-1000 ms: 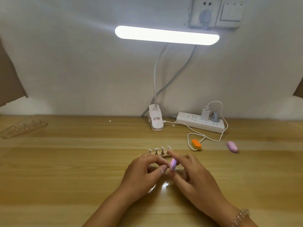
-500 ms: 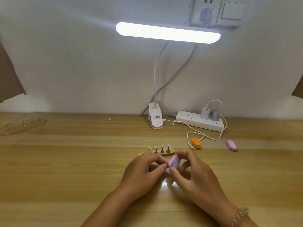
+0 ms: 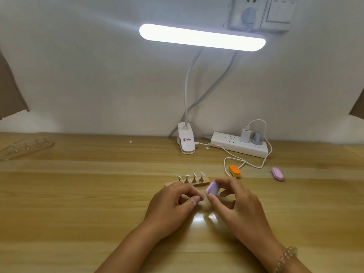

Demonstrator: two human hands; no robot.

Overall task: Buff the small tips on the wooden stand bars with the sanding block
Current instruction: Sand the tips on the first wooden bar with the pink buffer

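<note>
A short wooden stand bar (image 3: 202,183) lies on the table with several small tips (image 3: 190,177) standing upright on metal posts. Just in front of it my left hand (image 3: 173,207) pinches one small tip holder (image 3: 201,198) between thumb and fingertips. My right hand (image 3: 234,203) pinches a lilac sanding block (image 3: 212,188) between thumb and forefinger, its face tilted toward the tip, a little apart from it.
An orange sanding block (image 3: 234,170) and a pink one (image 3: 277,173) lie to the right, near a white cable. A lamp clip (image 3: 186,141) and power strip (image 3: 239,143) stand at the back. A clear stand bar (image 3: 25,147) lies far left.
The sanding block has shifted slightly up and away from the pinched tip, and my right fingers have spread a little. The wooden bar shows more behind my left hand.
</note>
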